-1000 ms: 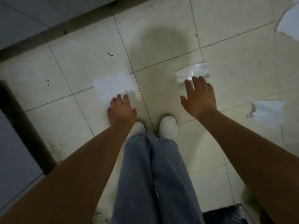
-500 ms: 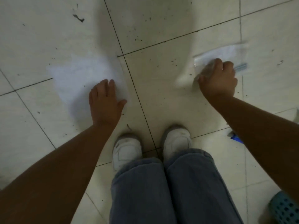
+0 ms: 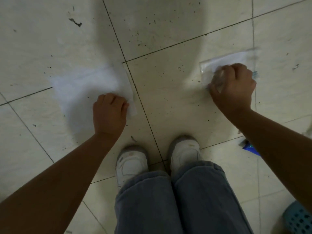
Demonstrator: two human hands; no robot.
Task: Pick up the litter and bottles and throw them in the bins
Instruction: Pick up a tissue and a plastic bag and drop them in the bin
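A white sheet of paper (image 3: 81,86) lies flat on the tiled floor at the left. My left hand (image 3: 109,114) is curled into a fist on its near right corner, pinching the paper's edge. A clear plastic wrapper (image 3: 226,62) with white inside lies on the floor at the right. My right hand (image 3: 233,85) is closed on the wrapper's near edge, crumpling it.
My two white shoes (image 3: 131,162) and jeans legs stand between my arms. A small blue scrap (image 3: 249,148) lies on the floor under my right forearm. The rim of a blue perforated basket (image 3: 298,218) shows at the bottom right corner.
Both hands went from open above the floor to closed fists, the left on the paper's corner and the right on the wrapper. The view dropped closer to the floor.
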